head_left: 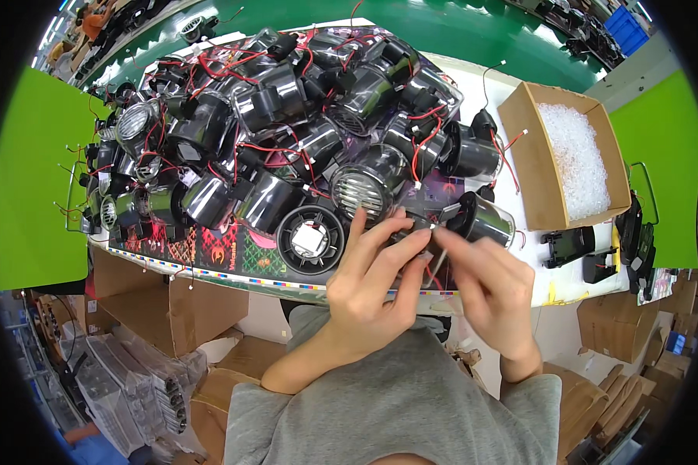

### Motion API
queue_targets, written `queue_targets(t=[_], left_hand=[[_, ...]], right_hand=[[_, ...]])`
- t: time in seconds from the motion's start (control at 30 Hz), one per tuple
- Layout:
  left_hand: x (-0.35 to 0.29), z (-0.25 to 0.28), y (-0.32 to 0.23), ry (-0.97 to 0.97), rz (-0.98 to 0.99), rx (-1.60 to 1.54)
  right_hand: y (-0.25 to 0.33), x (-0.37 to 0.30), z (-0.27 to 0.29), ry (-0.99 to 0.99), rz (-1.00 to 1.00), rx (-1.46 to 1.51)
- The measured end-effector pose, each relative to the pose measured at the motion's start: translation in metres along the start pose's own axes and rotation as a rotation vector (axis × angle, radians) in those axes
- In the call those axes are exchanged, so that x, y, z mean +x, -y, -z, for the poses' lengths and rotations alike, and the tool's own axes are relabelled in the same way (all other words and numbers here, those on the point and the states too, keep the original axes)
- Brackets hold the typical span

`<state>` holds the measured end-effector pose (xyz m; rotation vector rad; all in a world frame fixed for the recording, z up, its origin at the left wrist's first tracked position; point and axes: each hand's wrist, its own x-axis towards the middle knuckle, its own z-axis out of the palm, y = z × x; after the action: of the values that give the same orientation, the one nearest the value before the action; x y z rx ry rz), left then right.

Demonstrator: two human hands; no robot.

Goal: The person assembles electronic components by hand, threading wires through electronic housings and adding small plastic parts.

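Above the table's near edge my hands meet. The fingertips of my right hand [492, 283] are pinched at a tiny white plug [433, 227]. My left hand [376, 283] is closed with thumb and fingers bent beside it; what lies between them is mostly hidden, though a dark part shows below the fingers. A bent grey wire handle [436, 269] sticks out between the two hands. Close by lie a lantern-like unit with a ribbed clear lens [362, 192], a clear-sided black unit [488, 220] and an upturned round black base with a white square [310, 239].
A heap of black cylindrical units [271, 101] with red and black wires covers the table's left and middle. At right stands a cardboard box [531, 155] of small clear pieces [570, 159]. Black housings [570, 246] lie near it. Cartons [209, 310] stand below the table.
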<state>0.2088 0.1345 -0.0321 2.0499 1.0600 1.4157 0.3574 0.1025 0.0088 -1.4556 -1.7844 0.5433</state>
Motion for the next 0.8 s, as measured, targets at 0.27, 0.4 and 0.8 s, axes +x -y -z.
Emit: queue_targets(t=[0.27, 0.4, 0.8], left_hand=[[0.0, -0.002, 0.001, -0.005, 0.003, -0.015], [0.001, 0.002, 0.0, 0.036, 0.005, -0.007], [0.001, 0.002, -0.002, 0.028, -0.007, 0.017]], right_hand=[[0.003, -0.008, -0.002, -0.081, -0.013, 0.113], [-0.001, -0.006, -0.004, -0.044, 0.045, 0.108], [0.002, -0.003, 0.004, 0.013, -0.002, 0.093]])
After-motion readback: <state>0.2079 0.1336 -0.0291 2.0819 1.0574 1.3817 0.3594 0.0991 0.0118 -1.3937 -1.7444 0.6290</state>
